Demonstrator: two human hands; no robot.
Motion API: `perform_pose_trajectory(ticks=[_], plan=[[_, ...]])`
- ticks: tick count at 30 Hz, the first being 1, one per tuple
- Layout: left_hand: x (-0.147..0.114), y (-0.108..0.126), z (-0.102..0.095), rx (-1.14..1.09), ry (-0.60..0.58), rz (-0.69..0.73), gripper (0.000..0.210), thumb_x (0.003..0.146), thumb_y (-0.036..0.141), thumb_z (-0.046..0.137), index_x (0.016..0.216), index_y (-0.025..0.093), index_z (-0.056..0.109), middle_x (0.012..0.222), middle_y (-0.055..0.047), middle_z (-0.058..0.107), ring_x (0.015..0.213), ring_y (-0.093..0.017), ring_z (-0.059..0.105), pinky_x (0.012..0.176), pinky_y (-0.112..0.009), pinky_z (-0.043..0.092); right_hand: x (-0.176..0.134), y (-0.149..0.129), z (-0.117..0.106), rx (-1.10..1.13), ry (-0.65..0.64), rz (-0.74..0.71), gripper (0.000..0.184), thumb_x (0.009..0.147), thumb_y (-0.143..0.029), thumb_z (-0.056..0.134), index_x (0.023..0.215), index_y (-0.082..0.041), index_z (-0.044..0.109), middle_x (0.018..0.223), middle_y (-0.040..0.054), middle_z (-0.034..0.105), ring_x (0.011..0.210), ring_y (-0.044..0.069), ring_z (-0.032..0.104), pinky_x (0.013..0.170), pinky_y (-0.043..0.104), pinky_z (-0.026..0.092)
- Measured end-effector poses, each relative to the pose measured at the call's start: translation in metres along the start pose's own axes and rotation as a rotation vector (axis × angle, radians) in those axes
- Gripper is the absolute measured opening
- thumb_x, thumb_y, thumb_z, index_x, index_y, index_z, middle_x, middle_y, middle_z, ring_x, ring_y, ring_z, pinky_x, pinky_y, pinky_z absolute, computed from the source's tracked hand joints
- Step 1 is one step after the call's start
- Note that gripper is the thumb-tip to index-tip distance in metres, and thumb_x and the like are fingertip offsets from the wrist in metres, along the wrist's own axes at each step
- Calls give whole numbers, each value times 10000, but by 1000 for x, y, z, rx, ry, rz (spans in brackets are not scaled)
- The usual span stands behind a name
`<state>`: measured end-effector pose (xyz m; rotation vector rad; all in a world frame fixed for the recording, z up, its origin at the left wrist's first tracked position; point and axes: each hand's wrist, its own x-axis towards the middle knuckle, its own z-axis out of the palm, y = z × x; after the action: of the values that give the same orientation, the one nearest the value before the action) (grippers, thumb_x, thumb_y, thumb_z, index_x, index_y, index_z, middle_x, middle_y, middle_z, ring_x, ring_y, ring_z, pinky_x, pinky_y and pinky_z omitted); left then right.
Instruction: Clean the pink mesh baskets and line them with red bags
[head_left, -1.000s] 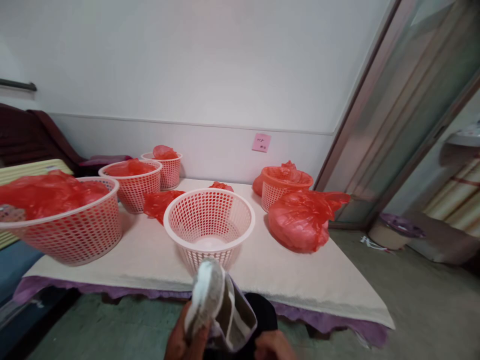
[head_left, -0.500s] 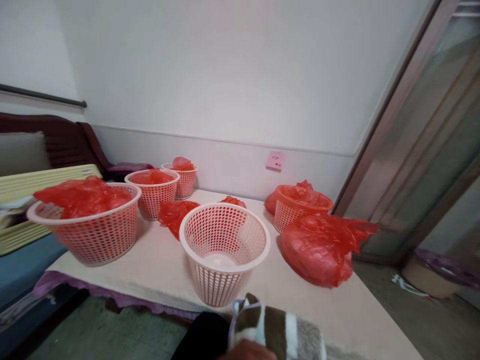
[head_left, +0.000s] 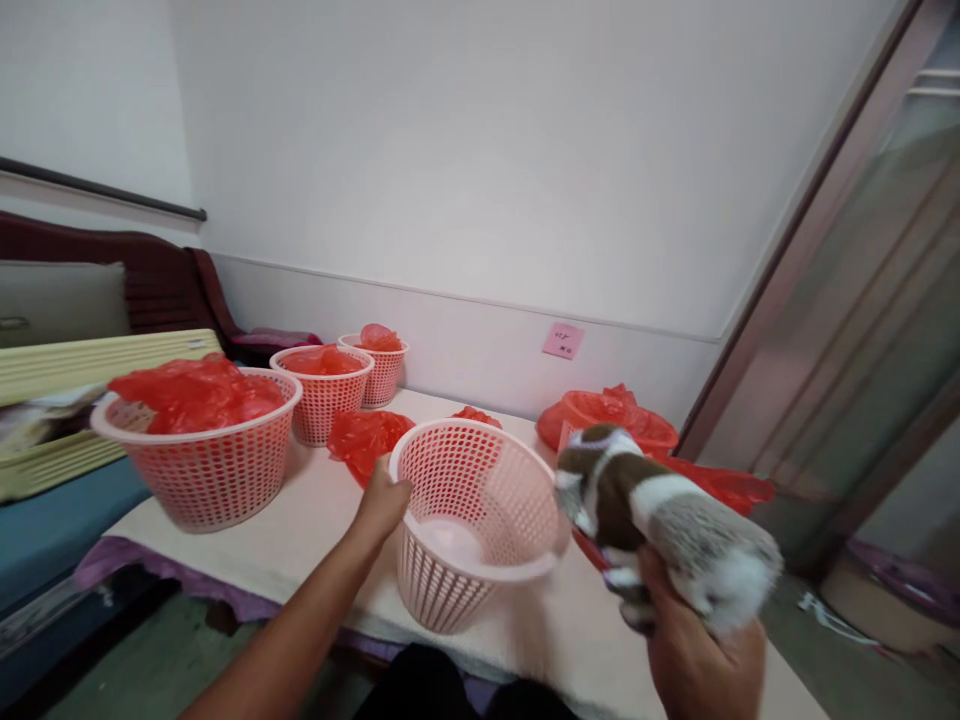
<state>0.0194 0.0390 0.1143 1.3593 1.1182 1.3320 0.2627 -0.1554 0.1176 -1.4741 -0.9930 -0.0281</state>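
Note:
My left hand [head_left: 383, 498] grips the left rim of a pink perforated plastic basket [head_left: 442, 590]. The basket tilts slightly, and nothing lies inside it. To its right, my right hand [head_left: 694, 640] is closed around a rolled, fluffy striped towel [head_left: 675, 520] in brown, white and grey. The roll is held up above the table, near the basket's right rim. Behind it, a red plastic bag [head_left: 724, 485] is mostly hidden.
At left stand several pink baskets holding red bags, the nearest a wide basket [head_left: 202, 480]. A red bag [head_left: 367, 440] lies behind my left hand. A red-lined basket [head_left: 607, 415] stands at back right. A pink note [head_left: 562, 341] is on the wall. The table [head_left: 330, 540] has a pale cover.
The striped towel has risen from the front table edge to the right of the basket. My left hand has come into view and taken the basket's rim. The basket has shifted.

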Motion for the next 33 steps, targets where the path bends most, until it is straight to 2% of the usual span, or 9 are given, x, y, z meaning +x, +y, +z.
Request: perform_pose_trajectory(ticks=[1, 3, 6, 10, 18, 22, 26, 29, 33], plan=[[-10, 1, 5, -7, -13, 16, 473, 671, 89, 531, 1141, 111, 582, 1124, -146, 676, 1070, -279, 623, 995, -439, 446, 10, -12, 17, 20, 7, -37, 311, 851, -366, 619, 1085, -160, 617, 804, 99, 722, 592, 247, 688, 472, 357, 554], [-32, 5, 12, -20, -47, 51, 578, 660, 41, 475, 1227, 129, 545, 1224, -136, 641, 1167, -257, 582, 1063, -405, 395, 26, -33, 50, 49, 89, -380, 340, 844, -328, 626, 1130, -145, 595, 972, 150, 695, 756, 269, 700, 603, 404, 585], [-62, 12, 19, -52, -146, 105, 738, 646, 4, 435, 1366, 162, 441, 1357, -116, 581, 1301, -241, 497, 1129, -385, 331, 36, -51, 90, -141, -96, -941, 510, 830, -184, 584, 1330, -171, 484, 1327, 206, 524, 1239, 353, 512, 966, 558, 468], [-87, 13, 22, 2, -238, 163, 774, 662, 16, 456, 1421, 165, 415, 1458, -111, 508, 1409, -274, 374, 1191, -405, 234, 30, -48, 121, -516, -354, -1176, 511, 884, -112, 469, 1384, -219, 469, 1307, 170, 549, 1215, 326, 485, 992, 569, 390], [-112, -5, 14, 41, -225, 123, 736, 726, 70, 443, 1453, 138, 354, 1548, -111, 383, 1450, -250, 297, 1213, -411, 180, 62, -41, 116, -693, -372, -1027, 535, 862, -127, 482, 1395, -131, 442, 1185, 169, 595, 1102, 310, 495, 989, 510, 349], [-118, -8, 10, -29, -94, 66, 652, 726, 99, 439, 1376, 152, 432, 1438, -121, 511, 1360, -267, 434, 1176, -451, 274, 81, -20, 94, -812, -287, -704, 578, 798, -107, 533, 1368, -147, 452, 1144, 155, 610, 1053, 307, 538, 951, 492, 377], [-123, -7, 4, -79, -11, -20, 610, 743, 129, 439, 1351, 175, 427, 1364, -108, 571, 1271, -254, 528, 1096, -414, 404, 81, 7, 62, -728, -314, -318, 425, 826, -262, 579, 1243, -199, 529, 1094, 127, 644, 983, 293, 600, 801, 408, 466], [-123, -6, -4, -84, -95, -39, 588, 747, 166, 473, 1333, 162, 432, 1361, -112, 578, 1265, -248, 539, 1092, -378, 412, 76, 21, 43, -617, -326, -179, 332, 852, -349, 553, 1162, -229, 554, 1116, 105, 646, 991, 287, 619, 769, 390, 484], [-112, -11, -25, 30, -371, -79, 621, 745, 275, 591, 1329, 120, 447, 1397, -163, 550, 1286, -292, 523, 1123, -425, 377, 69, 28, 35, -516, -321, -267, 337, 849, -358, 562, 1158, -224, 554, 1117, 98, 641, 1025, 277, 607, 839, 410, 491]])
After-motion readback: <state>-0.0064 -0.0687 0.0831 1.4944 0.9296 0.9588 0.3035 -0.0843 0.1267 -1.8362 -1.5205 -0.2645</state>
